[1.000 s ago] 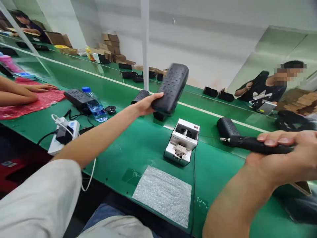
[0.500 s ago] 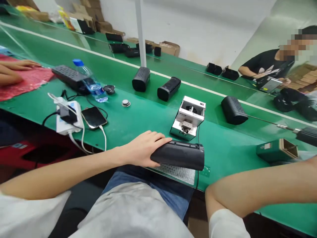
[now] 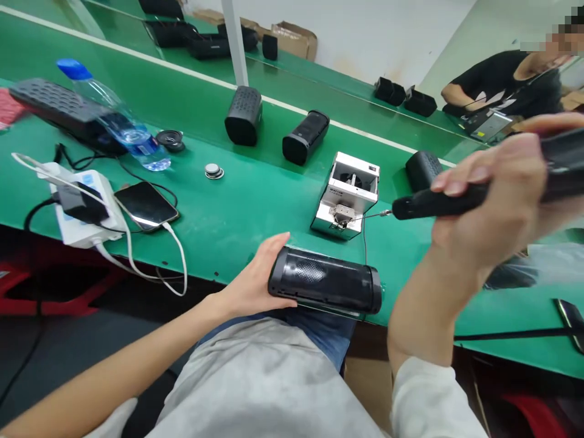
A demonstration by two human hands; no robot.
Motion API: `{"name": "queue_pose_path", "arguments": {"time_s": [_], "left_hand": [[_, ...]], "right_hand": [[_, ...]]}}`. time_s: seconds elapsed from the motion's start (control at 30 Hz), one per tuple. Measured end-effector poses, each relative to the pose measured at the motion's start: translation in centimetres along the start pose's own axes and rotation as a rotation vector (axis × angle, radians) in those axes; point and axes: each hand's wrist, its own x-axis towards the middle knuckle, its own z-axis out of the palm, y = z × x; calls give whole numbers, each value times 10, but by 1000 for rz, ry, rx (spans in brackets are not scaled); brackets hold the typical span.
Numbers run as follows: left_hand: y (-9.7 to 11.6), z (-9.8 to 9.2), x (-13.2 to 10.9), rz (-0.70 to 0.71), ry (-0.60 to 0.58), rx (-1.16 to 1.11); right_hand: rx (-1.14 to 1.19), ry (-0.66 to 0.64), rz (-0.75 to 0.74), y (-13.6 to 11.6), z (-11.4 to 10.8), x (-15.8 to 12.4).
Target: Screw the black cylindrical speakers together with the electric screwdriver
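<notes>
My left hand (image 3: 253, 280) is closed around the left end of a black speaker (image 3: 328, 281), which lies on its side at the bench's near edge. A glossy face with a mesh patch is turned up. Raised on the right, my right hand (image 3: 497, 182) grips a black electric screwdriver (image 3: 438, 204). Its thin bit points left, and the tip reaches the front of a white screw feeder (image 3: 349, 188). Whether a screw sits on the tip is too small to tell.
Behind the feeder stand black speakers (image 3: 244, 115) on the green bench (image 3: 237, 207). A water bottle (image 3: 123, 131), a phone (image 3: 146, 207), a white power strip (image 3: 86, 207) and a small silver round part (image 3: 213, 171) lie left. A co-worker (image 3: 502, 79) sits across.
My right hand has come into view with the screwdriver, bringing its bit left to the feeder. The speaker in my left hand has been turned, showing its glossy side.
</notes>
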Motion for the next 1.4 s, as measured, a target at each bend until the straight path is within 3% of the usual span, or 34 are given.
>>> {"name": "queue_pose_path", "arguments": {"time_s": [0.1,0.23,0.37,0.53,0.83,0.93,1.07,1.13,1.27,1.4], "left_hand": [[-12,5,-2,-66,-87,-142],[-21,10,1,-32,-90,-212],[-27,14,0,14,-84,-254],[-28,16,0,19,-79,-270],[-28,16,2,14,-76,-271],[-28,16,2,14,-78,-271],[-29,16,3,7,-81,-281],[-28,16,5,6,-80,-285],[-28,16,7,8,-79,-290],[-28,15,7,4,-82,-291]], "right_hand": [[18,-242,-206,20,14,-8],[-91,-322,-198,38,21,-4],[-177,-260,-199,51,27,0],[-109,-183,-222,62,26,-1],[-87,-183,-213,63,27,-3],[27,-410,-156,63,26,7],[-4,-743,96,63,29,16],[-65,-700,7,69,34,15],[-140,-251,-371,88,37,8],[-196,-152,-427,90,28,4]]}}
